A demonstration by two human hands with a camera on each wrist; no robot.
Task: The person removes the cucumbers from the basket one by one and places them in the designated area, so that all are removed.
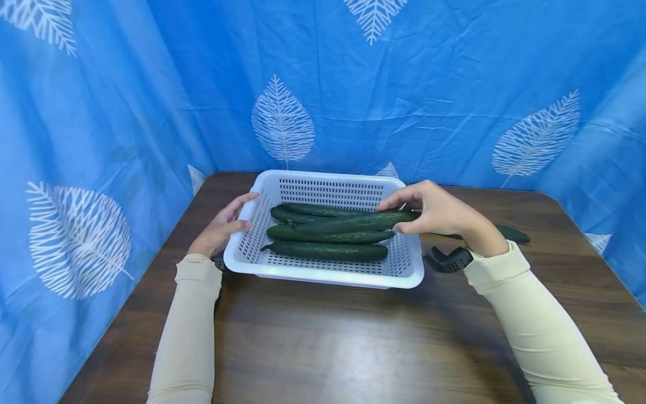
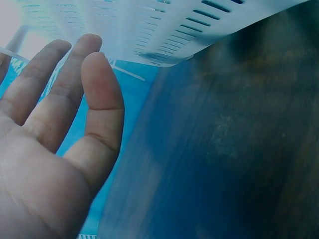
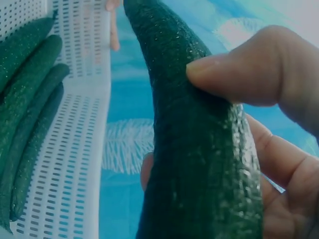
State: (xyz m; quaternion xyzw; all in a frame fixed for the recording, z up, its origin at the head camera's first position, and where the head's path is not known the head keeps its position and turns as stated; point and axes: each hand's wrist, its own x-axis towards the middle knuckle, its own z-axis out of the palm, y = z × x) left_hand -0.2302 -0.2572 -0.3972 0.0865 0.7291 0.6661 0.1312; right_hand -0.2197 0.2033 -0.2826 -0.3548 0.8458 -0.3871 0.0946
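Observation:
A white perforated plastic basket [image 1: 323, 276] stands on the table with several dark green cucumbers [image 1: 325, 251] lying lengthwise in it. My right hand [image 1: 436, 210] pinches one cucumber [image 3: 194, 149] near its right end, thumb on one side and fingers on the other. In the head view that cucumber lies over the others, its right end by the basket's right rim. My left hand [image 1: 219, 227] is at the basket's left end, with its fingertips and thumb against the rim. The left wrist view shows these fingers [image 2: 55, 94] mostly straight beside the basket wall.
Another cucumber [image 1: 512, 233] lies on the table to the right, partly hidden behind the right wrist. A black strap piece [image 1: 448, 260] is at the right wrist. Blue cloth with white leaf prints [image 1: 282, 120] hangs behind the brown wooden table [image 1: 313, 342].

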